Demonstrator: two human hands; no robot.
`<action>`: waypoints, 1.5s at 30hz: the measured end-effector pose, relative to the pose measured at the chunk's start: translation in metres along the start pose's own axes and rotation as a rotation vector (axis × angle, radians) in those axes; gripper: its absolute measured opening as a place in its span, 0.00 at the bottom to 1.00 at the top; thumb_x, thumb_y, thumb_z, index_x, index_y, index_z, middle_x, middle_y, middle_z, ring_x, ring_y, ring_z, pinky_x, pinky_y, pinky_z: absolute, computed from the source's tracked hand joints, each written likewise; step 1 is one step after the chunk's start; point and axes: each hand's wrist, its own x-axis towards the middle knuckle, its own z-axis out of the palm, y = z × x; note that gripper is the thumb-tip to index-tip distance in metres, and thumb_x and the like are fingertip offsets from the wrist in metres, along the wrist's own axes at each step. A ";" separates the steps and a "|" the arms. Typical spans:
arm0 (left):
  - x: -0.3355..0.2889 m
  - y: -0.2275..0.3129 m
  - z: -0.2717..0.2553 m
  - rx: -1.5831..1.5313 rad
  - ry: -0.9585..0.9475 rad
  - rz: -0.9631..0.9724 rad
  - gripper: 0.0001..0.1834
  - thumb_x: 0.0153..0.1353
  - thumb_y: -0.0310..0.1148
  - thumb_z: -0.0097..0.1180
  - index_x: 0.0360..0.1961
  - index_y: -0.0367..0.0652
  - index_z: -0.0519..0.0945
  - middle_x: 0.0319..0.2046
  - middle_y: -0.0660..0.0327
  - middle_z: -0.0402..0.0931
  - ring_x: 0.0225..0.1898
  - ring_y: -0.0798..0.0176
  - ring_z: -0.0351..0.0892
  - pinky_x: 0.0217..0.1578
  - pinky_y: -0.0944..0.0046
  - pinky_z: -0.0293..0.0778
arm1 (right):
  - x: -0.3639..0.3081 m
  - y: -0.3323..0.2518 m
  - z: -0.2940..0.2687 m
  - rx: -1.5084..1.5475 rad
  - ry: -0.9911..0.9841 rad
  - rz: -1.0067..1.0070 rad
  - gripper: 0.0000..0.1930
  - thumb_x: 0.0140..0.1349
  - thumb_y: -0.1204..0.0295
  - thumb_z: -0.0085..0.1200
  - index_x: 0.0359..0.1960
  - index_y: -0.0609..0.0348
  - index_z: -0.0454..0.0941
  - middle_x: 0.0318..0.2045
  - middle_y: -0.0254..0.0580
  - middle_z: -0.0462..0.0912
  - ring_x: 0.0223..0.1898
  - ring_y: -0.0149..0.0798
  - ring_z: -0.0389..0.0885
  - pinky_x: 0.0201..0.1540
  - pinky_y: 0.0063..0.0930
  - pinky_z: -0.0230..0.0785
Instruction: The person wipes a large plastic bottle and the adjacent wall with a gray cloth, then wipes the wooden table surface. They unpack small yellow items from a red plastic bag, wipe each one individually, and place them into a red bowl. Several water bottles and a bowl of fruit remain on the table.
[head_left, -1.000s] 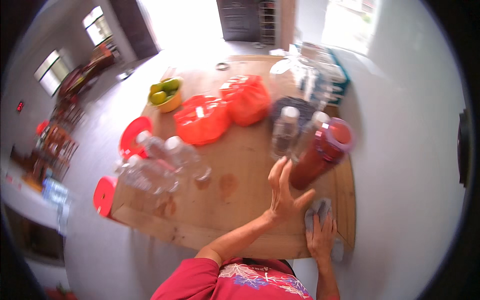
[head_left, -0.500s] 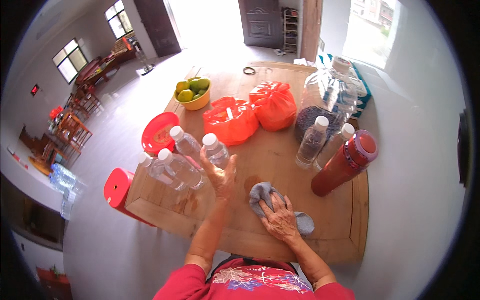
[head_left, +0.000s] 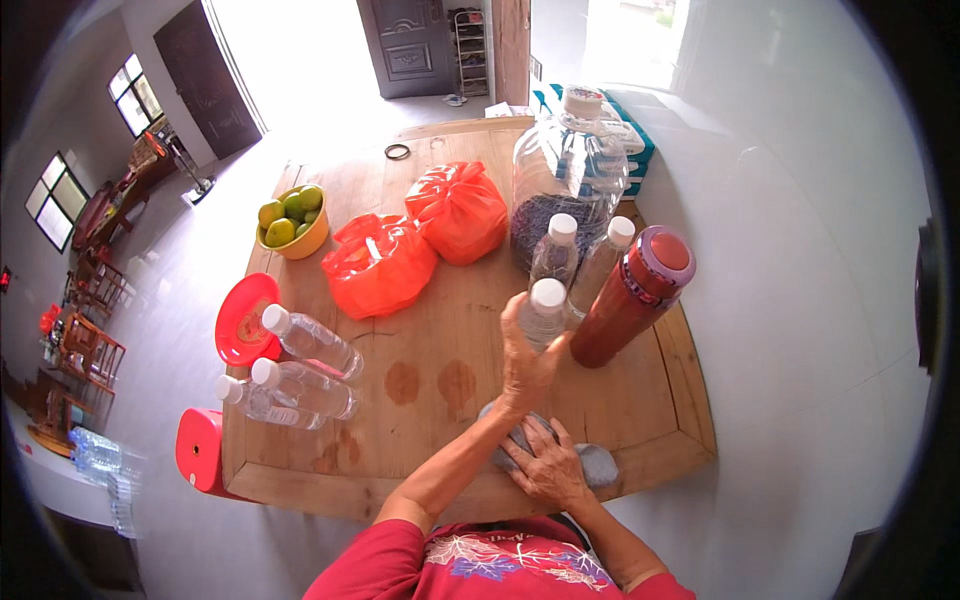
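Note:
My left hand [head_left: 527, 368] is wrapped round a clear plastic bottle with a white cap [head_left: 542, 324], at the right side of the wooden table [head_left: 465, 325]. Right behind that bottle stand two more like it, a nearer one [head_left: 554, 255] and one to its right [head_left: 599, 266]. A red thermos flask [head_left: 628, 300] is just to the right of my left hand. Lower down, my right hand [head_left: 551, 464] presses a grey cloth [head_left: 597, 465] onto the tabletop, partly behind my left forearm. Three capped bottles [head_left: 308, 388] are grouped at the table's left.
Damp round marks [head_left: 403, 383] show on the wood. Farther back are two red plastic bags [head_left: 455, 212], a yellow bowl of green fruit [head_left: 308, 240] and a large clear jug with dark contents [head_left: 568, 190]. A red basin [head_left: 247, 318] and red stool [head_left: 200, 450] are at the left.
My left hand has carried the bottle from the left group across to the right, beside the other two and the thermos. The view has shifted right; my right hand stays on the cloth.

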 end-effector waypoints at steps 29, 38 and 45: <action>0.106 0.084 -0.299 1.407 -0.166 -0.068 0.28 0.53 0.45 0.63 0.52 0.41 0.73 0.43 0.52 0.77 0.46 0.47 0.77 0.46 0.49 0.72 | -0.006 -0.001 -0.003 0.084 0.031 0.051 0.26 0.52 0.60 0.57 0.56 0.45 0.75 0.57 0.50 0.70 0.63 0.47 0.63 0.67 0.56 0.47; 0.140 0.082 -0.243 1.136 -0.461 -0.002 0.15 0.54 0.40 0.57 0.38 0.41 0.77 0.37 0.50 0.74 0.41 0.45 0.77 0.42 0.48 0.72 | -0.006 -0.003 -0.003 0.048 0.092 0.062 0.25 0.53 0.58 0.58 0.55 0.42 0.76 0.55 0.47 0.73 0.62 0.43 0.66 0.65 0.54 0.49; 0.158 0.061 -0.149 0.832 -0.511 0.127 0.16 0.53 0.39 0.58 0.38 0.39 0.76 0.38 0.48 0.74 0.42 0.42 0.76 0.42 0.48 0.71 | -0.008 -0.002 -0.003 0.060 0.082 0.070 0.25 0.52 0.58 0.59 0.55 0.41 0.76 0.55 0.47 0.73 0.62 0.43 0.66 0.66 0.53 0.49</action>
